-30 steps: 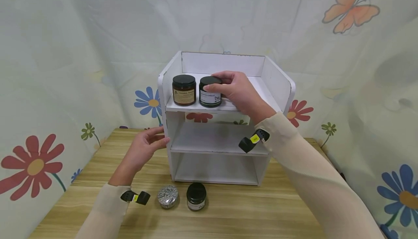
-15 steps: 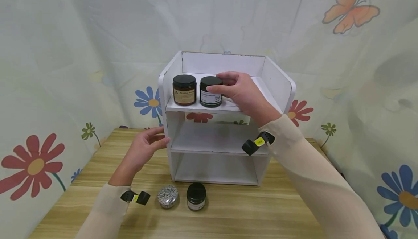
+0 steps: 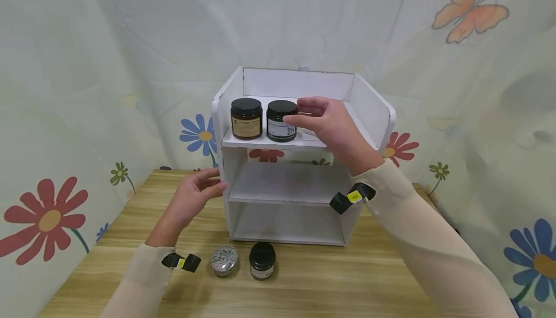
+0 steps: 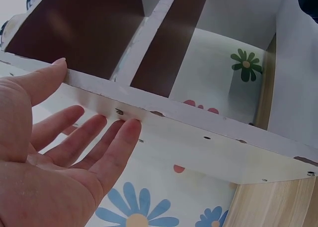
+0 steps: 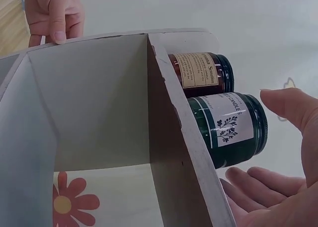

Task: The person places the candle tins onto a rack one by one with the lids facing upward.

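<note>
A green scented candle jar point(image 3: 282, 121) with a black lid and white label stands upright on the top shelf. My right hand point(image 3: 332, 122) is at its right side, thumb by the lid, fingers extended and spread apart from the thumb. In the right wrist view a gap shows between the fingers and the candle jar point(image 5: 226, 127). Left of it stands an amber candle jar point(image 3: 246, 118) with a tan label. My left hand point(image 3: 193, 197) rests against the left side of the white shelf unit point(image 3: 284, 197), thumb at the front edge, fingers nearly straight along the outer panel point(image 4: 194, 137).
A round patterned tin point(image 3: 224, 261) and a dark black-lidded jar point(image 3: 262, 261) stand on the wooden table point(image 3: 330, 279) before the shelf unit. A flower-printed curtain point(image 3: 130, 67) surrounds the table at the back and sides.
My right hand has let go of the green candle jar and drawn a little to the right. The jar stays in place beside the amber one. My left hand has kept its position.
</note>
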Demonstrator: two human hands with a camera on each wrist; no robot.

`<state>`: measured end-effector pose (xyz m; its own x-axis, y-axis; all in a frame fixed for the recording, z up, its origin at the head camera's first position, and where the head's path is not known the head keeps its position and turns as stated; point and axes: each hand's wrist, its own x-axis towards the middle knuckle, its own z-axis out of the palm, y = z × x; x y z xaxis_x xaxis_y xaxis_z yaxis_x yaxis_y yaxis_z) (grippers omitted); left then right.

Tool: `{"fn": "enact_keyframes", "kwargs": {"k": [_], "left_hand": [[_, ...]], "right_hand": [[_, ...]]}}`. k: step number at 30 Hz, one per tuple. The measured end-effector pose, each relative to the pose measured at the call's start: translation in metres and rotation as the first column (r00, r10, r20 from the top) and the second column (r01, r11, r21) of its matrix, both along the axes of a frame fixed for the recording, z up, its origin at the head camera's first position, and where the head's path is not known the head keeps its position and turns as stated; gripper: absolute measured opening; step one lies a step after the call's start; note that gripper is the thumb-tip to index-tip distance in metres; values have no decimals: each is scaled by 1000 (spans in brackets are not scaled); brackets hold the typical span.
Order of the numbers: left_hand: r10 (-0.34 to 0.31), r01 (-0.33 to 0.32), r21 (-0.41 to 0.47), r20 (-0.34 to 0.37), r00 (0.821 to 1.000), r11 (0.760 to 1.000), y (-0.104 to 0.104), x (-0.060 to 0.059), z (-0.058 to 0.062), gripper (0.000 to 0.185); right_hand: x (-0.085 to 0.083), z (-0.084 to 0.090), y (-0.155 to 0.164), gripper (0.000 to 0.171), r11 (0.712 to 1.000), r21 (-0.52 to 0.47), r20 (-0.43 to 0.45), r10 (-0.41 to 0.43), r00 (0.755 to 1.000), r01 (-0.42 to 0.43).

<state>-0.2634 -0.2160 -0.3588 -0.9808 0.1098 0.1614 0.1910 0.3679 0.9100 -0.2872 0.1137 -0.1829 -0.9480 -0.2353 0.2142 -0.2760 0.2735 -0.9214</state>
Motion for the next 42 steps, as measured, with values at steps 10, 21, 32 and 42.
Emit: {"fn": "enact_keyframes", "kwargs": {"k": [10, 21, 32, 42], "left_hand": [[9, -9, -2, 14, 1000, 1000, 0, -1, -2, 67], [2, -2, 10, 14, 1000, 1000, 0, -1, -2, 67], [8, -8, 11, 17, 1000, 1000, 1, 0, -2, 68], [12, -12, 11, 21, 1000, 1000, 1, 0, -2, 68]], "right_hand": [[14, -2, 7, 67, 999, -19, -43, -36, 998, 36], [29, -11, 16, 66, 999, -22, -70, -26, 997, 25], [46, -25, 24, 65, 997, -77, -83, -14, 996, 8], [56, -39, 29, 60, 985, -166, -121, 32, 992, -52]]}}
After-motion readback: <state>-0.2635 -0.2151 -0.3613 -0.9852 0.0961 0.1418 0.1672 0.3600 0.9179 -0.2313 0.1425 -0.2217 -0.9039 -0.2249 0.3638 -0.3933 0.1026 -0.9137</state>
